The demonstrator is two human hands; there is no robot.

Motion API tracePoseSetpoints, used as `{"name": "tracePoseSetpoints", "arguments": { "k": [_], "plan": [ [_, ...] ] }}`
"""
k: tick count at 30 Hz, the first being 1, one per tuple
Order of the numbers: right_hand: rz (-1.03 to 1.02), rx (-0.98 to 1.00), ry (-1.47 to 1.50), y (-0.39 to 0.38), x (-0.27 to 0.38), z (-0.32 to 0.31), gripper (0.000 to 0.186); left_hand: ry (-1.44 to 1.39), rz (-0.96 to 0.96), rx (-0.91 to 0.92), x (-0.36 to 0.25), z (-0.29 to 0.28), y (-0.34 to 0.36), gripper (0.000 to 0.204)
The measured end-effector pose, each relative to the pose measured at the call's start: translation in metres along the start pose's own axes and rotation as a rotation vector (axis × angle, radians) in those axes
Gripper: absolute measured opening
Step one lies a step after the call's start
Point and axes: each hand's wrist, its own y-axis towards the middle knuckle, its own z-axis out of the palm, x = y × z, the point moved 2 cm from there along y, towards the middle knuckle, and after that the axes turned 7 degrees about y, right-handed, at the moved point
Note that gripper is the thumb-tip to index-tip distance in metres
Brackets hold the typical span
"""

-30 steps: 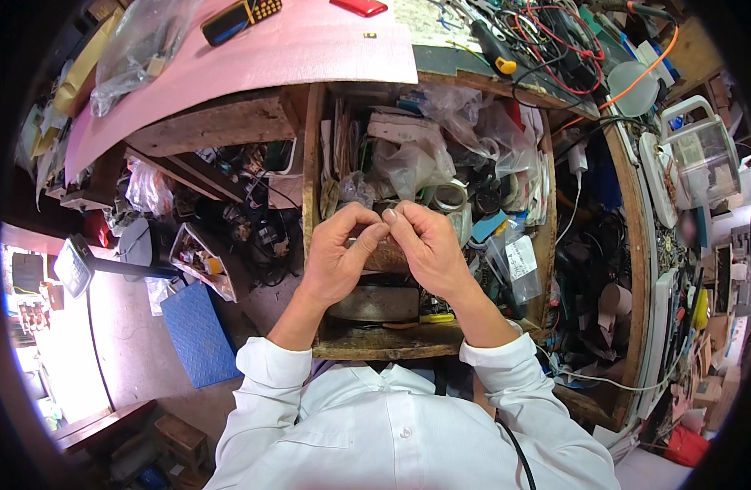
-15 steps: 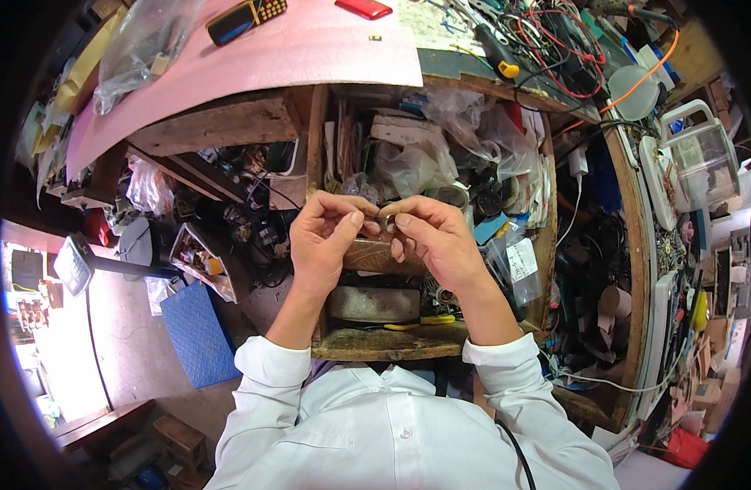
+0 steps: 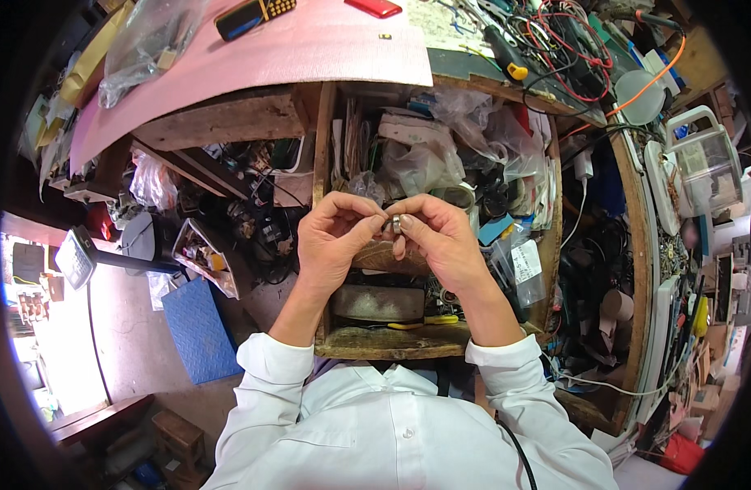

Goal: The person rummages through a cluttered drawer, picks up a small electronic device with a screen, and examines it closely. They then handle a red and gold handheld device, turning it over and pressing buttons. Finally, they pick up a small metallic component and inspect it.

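Observation:
A small shiny metal piece (image 3: 396, 222), ring-like in outline, sits between the thumb and fingers of my right hand (image 3: 447, 245). My left hand (image 3: 331, 245) is closed in a pinch, its thumb and forefinger tips right against the left side of that piece. Whether the left fingertips hold a part of it or something tinier cannot be made out. Both hands meet in front of my chest, above an open wooden drawer (image 3: 392, 347). Inside the drawer lie a grey block (image 3: 377, 303) and a tool with yellow handles (image 3: 424, 322).
Beyond the hands, clear plastic bags (image 3: 420, 167) and papers fill a shelf. A pink sheet (image 3: 326, 57) covers the bench, bearing a black and yellow handset (image 3: 249, 18) and a red object (image 3: 374, 6). Tangled red cables (image 3: 555, 33) lie right. A blue platform scale (image 3: 200, 331) stands left.
The metal piece shows more of its shiny side between the fingers. The left fingertips have closed in on it; the whole view has shifted slightly.

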Motion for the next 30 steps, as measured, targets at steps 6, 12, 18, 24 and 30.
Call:
{"name": "tracePoseSetpoints", "arguments": {
  "k": [6, 12, 18, 24, 30],
  "plan": [
    [-0.176, -0.012, -0.197, 0.001, 0.001, 0.000, 0.016, 0.111, 0.023, 0.044, 0.000, 0.003, -0.001, 0.015],
    [-0.347, -0.105, -0.425, -0.004, 0.001, 0.009, 0.016, 0.197, -0.073, 0.024, 0.001, 0.003, -0.002, 0.011],
    [-0.706, -0.077, -0.837, -0.003, 0.007, 0.010, 0.025, 0.304, -0.028, 0.064, -0.001, 0.004, -0.001, 0.007],
    [-0.761, -0.057, -0.872, -0.004, 0.008, 0.011, 0.029, 0.306, 0.029, 0.096, 0.001, 0.001, 0.000, 0.009],
    [-0.693, -0.072, -0.846, -0.005, 0.008, 0.010, 0.024, 0.537, 0.195, 0.012, -0.001, 0.003, 0.000, 0.011]
  ]
}}
